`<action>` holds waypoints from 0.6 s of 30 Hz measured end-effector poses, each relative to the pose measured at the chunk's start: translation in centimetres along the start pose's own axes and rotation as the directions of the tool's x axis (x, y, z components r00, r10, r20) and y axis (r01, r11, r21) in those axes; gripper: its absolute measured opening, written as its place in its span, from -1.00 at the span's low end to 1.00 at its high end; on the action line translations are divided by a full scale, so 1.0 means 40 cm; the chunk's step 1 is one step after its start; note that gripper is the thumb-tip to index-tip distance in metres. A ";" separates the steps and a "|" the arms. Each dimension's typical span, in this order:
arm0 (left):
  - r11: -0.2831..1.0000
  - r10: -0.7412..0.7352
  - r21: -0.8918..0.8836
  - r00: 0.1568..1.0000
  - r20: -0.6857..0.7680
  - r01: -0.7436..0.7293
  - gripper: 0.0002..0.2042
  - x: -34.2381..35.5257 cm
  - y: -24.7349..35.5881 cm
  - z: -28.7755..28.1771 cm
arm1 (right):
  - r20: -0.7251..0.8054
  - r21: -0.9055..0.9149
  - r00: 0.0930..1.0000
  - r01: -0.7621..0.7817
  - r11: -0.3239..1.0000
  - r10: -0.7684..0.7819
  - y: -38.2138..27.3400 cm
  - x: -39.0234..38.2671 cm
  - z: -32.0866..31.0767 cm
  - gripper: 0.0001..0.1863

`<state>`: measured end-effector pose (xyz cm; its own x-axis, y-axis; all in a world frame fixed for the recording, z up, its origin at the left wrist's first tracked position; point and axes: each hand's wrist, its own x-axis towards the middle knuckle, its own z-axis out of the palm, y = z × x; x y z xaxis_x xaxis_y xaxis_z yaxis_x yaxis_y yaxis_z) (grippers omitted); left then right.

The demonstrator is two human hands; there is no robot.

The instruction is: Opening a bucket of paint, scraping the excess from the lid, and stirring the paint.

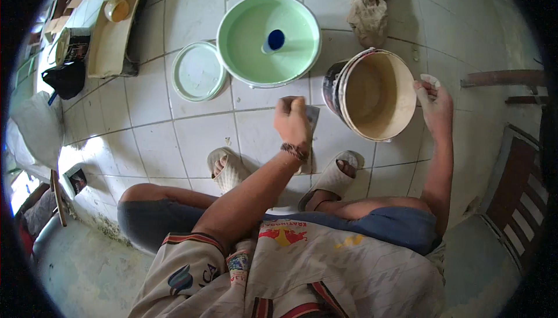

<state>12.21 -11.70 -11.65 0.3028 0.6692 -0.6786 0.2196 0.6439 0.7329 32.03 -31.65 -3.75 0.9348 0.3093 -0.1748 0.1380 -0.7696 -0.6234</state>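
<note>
My left hand (292, 121) is closed around a flat grey scraper (313, 116), most of it hidden behind the fist and wrist. On the right, my right hand (436, 106) has its fingers curled at the rim of a cream-lined bucket (381, 94). A small whitish piece (430, 79) shows by those fingertips; I cannot make out what it is. Pale residue coats the bucket's inside. Ahead of my left hand stands a wide white bucket of light green paint (250, 51), with a blue-ended cylinder (274, 40) in it.
A round white lid (200, 71) lies left of the green paint. Beyond it rests a long tray (110, 45) holding an orange-filled cup (117, 9). A crumpled brown cloth (372, 7) lies behind the cream-lined bucket. My slippered feet (334, 175) are on the tiled floor.
</note>
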 end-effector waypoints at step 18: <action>0.915 0.044 0.352 0.818 -0.574 0.198 -0.54 0.607 0.213 -0.521 | 0.236 0.143 0.556 0.791 0.595 -0.797 -0.577 -0.026 0.175 -0.66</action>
<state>2.09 17.76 -22.89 -0.2748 0.7882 -0.5507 0.5871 0.5911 0.5531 25.56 -10.29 5.48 0.3326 0.9172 0.2195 0.7748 -0.1330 -0.6181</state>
